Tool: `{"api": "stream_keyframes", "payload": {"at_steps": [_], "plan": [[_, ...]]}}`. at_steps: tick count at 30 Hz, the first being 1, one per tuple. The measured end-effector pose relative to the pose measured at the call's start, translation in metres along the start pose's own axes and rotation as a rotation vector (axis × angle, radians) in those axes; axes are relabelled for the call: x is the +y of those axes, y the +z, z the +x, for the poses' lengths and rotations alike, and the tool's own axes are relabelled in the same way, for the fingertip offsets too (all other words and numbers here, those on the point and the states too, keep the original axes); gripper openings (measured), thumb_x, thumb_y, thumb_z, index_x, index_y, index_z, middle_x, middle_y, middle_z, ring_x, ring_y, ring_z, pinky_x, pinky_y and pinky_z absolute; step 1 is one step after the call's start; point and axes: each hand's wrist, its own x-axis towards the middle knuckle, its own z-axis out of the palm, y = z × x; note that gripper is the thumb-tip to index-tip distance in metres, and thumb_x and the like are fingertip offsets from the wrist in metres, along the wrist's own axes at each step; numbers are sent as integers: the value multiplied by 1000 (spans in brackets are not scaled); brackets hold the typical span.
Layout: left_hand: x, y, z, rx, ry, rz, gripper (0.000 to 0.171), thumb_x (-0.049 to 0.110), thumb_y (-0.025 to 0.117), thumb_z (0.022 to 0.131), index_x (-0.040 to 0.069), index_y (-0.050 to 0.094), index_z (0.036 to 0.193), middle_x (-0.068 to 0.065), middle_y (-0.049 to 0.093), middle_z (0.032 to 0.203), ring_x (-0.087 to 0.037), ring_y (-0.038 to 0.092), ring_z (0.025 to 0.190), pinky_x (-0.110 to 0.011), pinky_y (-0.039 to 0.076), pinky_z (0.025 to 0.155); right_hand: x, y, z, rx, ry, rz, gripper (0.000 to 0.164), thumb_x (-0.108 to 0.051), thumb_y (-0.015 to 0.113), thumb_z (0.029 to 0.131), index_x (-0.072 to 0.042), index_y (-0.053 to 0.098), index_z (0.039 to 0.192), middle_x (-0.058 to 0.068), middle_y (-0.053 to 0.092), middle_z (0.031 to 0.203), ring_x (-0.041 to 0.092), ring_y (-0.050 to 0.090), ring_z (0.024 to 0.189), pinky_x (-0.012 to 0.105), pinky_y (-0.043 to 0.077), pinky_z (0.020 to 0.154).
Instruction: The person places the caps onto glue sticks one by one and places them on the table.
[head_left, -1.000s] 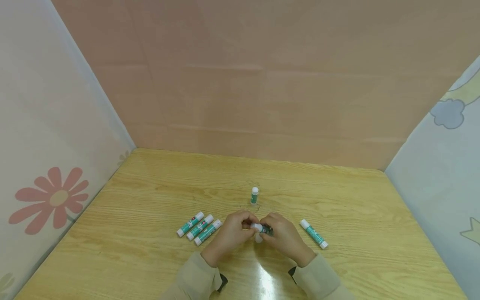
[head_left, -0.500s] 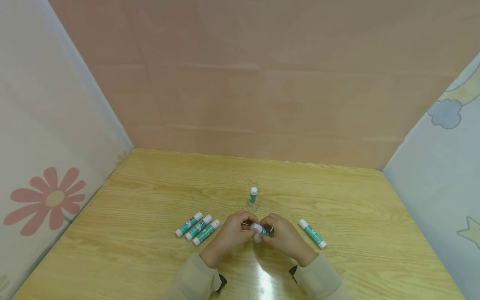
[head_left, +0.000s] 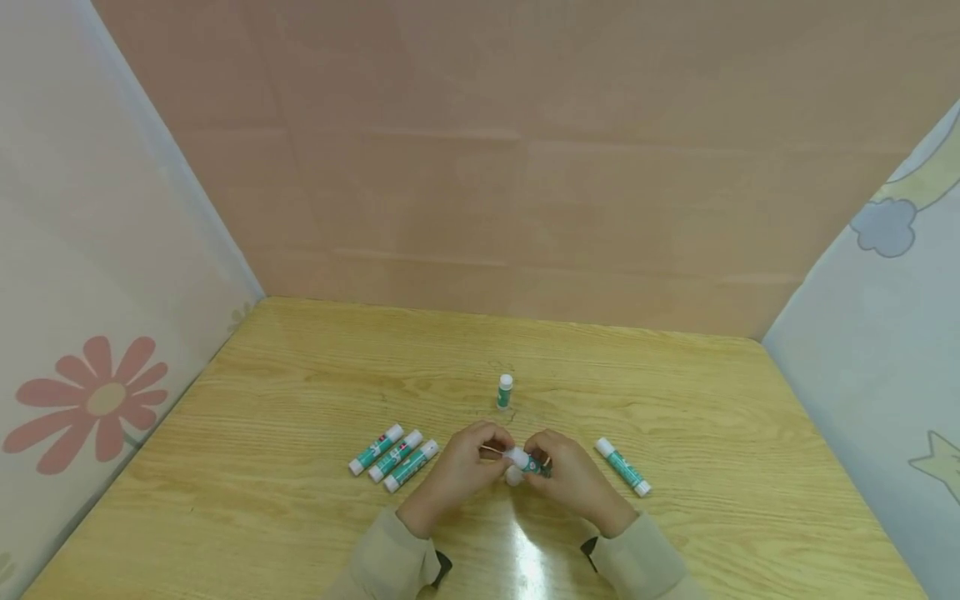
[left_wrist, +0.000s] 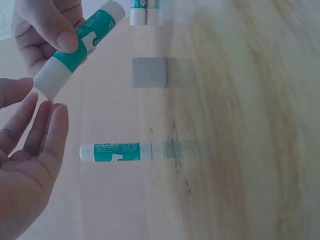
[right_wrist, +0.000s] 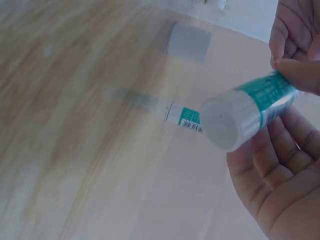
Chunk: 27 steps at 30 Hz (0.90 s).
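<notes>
Between both hands is a glue stick with a green label and white ends, held tilted. My right hand grips its green barrel, with the thumb on the label in the right wrist view. At one white end, the thumb and fingertips of my left hand pinch the stick; in the left wrist view this white end sits right at the fingertips. A short white cap stands on the table just below the hands. Beyond the hands, another glue stick stands upright.
Several glue sticks lie side by side, slanted, left of the left hand. One more glue stick lies to the right of the right hand. The wooden table meets a plain back wall and printed side walls.
Both hands keep hold of the glue stick and have drawn very slightly apart, so more of its label shows. The head view has shifted a little. The other glue sticks lie as before.
</notes>
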Motion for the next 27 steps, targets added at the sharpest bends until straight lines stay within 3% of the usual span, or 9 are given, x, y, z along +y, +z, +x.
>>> {"api": "stream_keyframes", "payload": {"at_steps": [16, 27], "plan": [[-5, -4, -4, 15, -9, 119, 15, 7, 62, 79, 4, 58, 93, 0, 54, 91, -14, 52, 86, -26, 44, 76, 4, -4, -4, 9, 165, -37, 20, -3, 66, 71, -4, 56, 88, -2, 53, 80, 11, 50, 71, 20, 43, 57], [-3, -6, -5, 19, -31, 133, 16, 8, 60, 80, 2, 57, 94, -2, 56, 94, -18, 52, 87, -27, 44, 76, 8, -7, -7, 7, 206, -70, 18, -1, 67, 70, -3, 55, 84, -1, 52, 76, 10, 49, 69, 21, 44, 58]]}}
